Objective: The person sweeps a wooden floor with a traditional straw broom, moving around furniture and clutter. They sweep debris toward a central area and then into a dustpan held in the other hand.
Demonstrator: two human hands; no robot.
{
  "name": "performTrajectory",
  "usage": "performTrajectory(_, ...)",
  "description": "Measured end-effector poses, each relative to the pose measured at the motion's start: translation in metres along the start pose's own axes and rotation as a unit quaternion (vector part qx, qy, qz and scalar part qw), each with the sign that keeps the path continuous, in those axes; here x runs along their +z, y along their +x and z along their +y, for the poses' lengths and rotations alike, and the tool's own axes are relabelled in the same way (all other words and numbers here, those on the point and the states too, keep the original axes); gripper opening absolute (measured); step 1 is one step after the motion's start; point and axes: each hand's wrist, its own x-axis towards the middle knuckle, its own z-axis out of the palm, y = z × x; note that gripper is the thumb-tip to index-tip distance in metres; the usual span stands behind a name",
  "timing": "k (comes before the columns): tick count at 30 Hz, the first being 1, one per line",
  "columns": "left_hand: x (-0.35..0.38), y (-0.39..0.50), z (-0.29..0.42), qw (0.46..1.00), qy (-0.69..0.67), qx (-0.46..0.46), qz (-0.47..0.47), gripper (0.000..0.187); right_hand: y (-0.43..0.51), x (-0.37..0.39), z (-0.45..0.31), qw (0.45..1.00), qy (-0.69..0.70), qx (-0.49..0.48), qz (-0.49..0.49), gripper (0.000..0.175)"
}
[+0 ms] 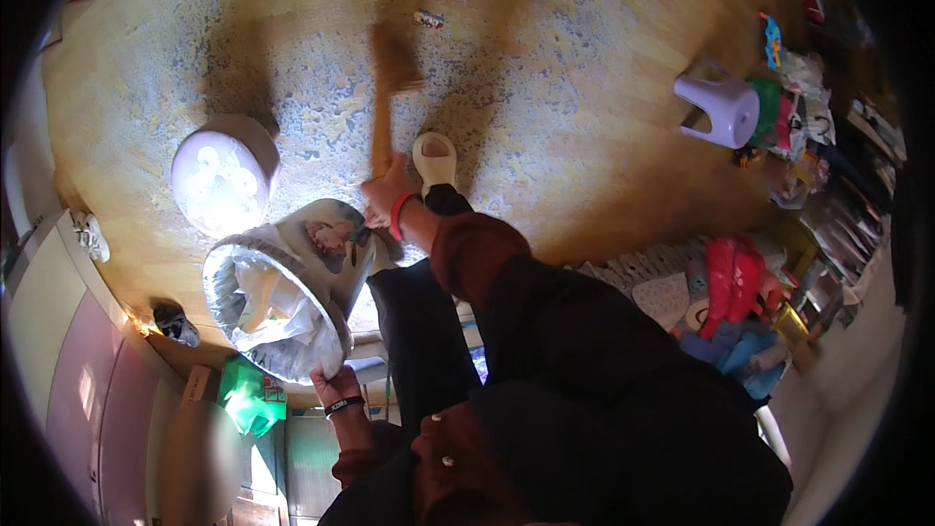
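My right hand [391, 193], with a red band at its wrist, grips the handle of a short brown brush or broom [387, 88]; its head is blurred over the worn floor. With a black band on its wrist, my left hand [337, 385] holds the rim of a tilted waste bin [321, 237]. The bin is lined with a pale plastic bag [219, 285], and crumpled white wrappings [270, 307] lie inside. A small bit of litter [429, 18] lies on the floor past the brush head.
A round stool [223, 175] stands left of the bin. At right are a lilac plastic stool [719, 106], piled clothes and a red garment [730, 277]. Shoes [175, 323], a green bag [252, 394] and a cabinet [80, 380] are at left.
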Motion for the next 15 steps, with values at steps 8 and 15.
performTrajectory(8,0.058,-0.007,0.002,0.999,0.005,0.010,-0.030,0.032,-0.048,-0.136,-0.047,0.993,-0.072,-0.094,0.016,0.058)
performTrajectory(15,0.068,0.028,0.007,0.998,-0.019,0.003,-0.055,0.042,0.078,-0.197,-0.074,0.983,-0.058,-0.055,0.164,0.034)
